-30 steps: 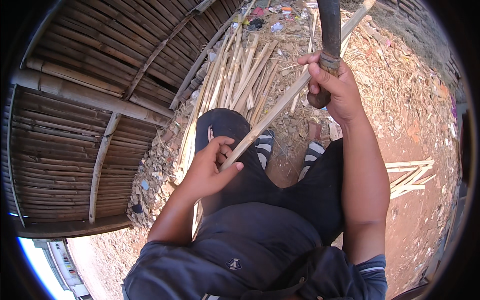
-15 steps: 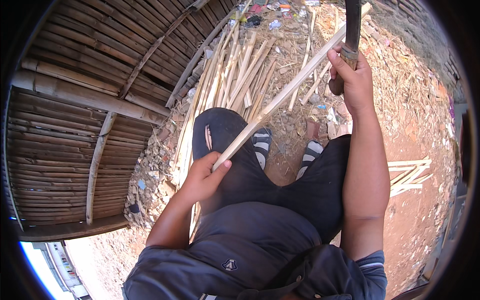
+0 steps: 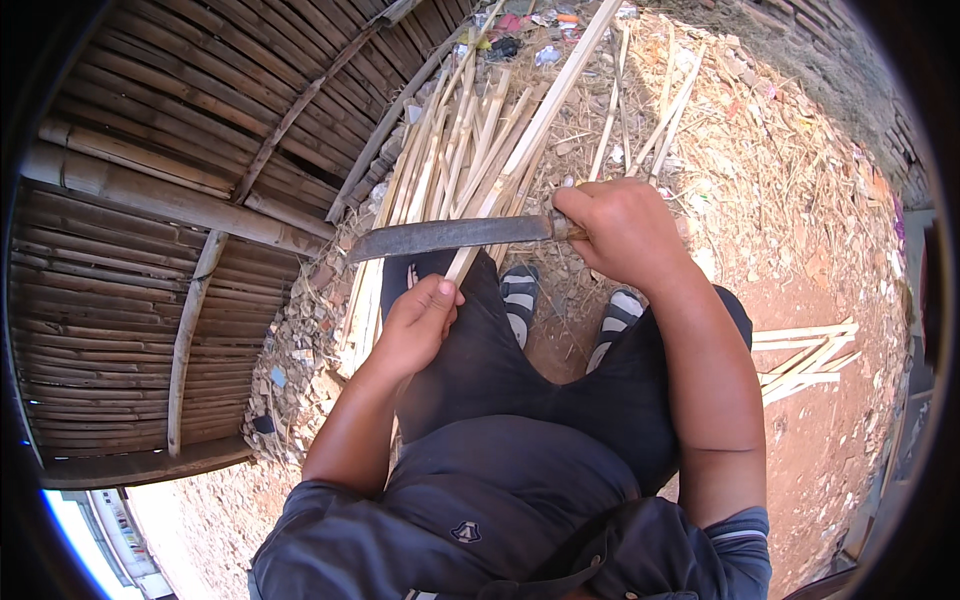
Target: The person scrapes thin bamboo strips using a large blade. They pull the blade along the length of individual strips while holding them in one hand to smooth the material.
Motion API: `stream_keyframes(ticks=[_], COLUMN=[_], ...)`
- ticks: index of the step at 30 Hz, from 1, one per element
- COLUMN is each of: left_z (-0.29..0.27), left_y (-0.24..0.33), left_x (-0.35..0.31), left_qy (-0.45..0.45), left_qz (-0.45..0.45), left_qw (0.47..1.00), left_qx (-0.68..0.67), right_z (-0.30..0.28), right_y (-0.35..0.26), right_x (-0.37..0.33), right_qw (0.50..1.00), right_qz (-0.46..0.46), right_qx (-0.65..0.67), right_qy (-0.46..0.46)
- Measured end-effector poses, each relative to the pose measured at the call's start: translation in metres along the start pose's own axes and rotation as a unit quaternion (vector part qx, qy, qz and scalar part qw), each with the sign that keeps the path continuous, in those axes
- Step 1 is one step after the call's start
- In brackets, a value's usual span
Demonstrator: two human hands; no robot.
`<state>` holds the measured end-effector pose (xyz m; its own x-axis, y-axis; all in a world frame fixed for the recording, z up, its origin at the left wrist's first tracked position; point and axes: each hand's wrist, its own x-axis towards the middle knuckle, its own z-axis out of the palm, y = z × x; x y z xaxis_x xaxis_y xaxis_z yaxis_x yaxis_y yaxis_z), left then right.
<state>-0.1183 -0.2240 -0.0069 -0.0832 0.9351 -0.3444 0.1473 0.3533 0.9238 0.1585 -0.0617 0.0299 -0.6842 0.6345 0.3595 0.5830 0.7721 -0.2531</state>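
Bamboo strip (image 3: 545,105): long and pale, slanting up from the left knee toward the top of the view.
Left hand (image 3: 415,325): fingers clenched around the strip's lower end, on the thigh.
Right hand (image 3: 625,230): fist grasping the knife handle.
Knife (image 3: 450,236): dark blade lying crosswise over the strip.
Strip pile (image 3: 470,140): beyond the feet.
Bamboo wall (image 3: 170,200): left.

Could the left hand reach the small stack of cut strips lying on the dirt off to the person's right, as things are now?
Probably not easily. The left hand grips the bamboo strip over the left knee, and the small stack lies beyond the right arm, which crosses the way with the big knife.
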Motion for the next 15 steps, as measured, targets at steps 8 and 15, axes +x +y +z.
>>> stream_keyframes(ticks=[8, 15], left_z=[0.000, 0.003], left_y=[-0.007, -0.007], left_x=[0.003, 0.003], left_qy=[0.032, 0.037], left_qz=[0.022, 0.014], left_qw=[0.999, 0.999], left_qx=[0.024, 0.022], right_z=[-0.010, 0.014], right_y=[0.033, -0.001], right_x=[0.002, 0.003], right_qw=[0.980, 1.000], right_qz=[0.187, -0.018], right_qx=[-0.009, -0.022], right_qy=[0.066, -0.001])
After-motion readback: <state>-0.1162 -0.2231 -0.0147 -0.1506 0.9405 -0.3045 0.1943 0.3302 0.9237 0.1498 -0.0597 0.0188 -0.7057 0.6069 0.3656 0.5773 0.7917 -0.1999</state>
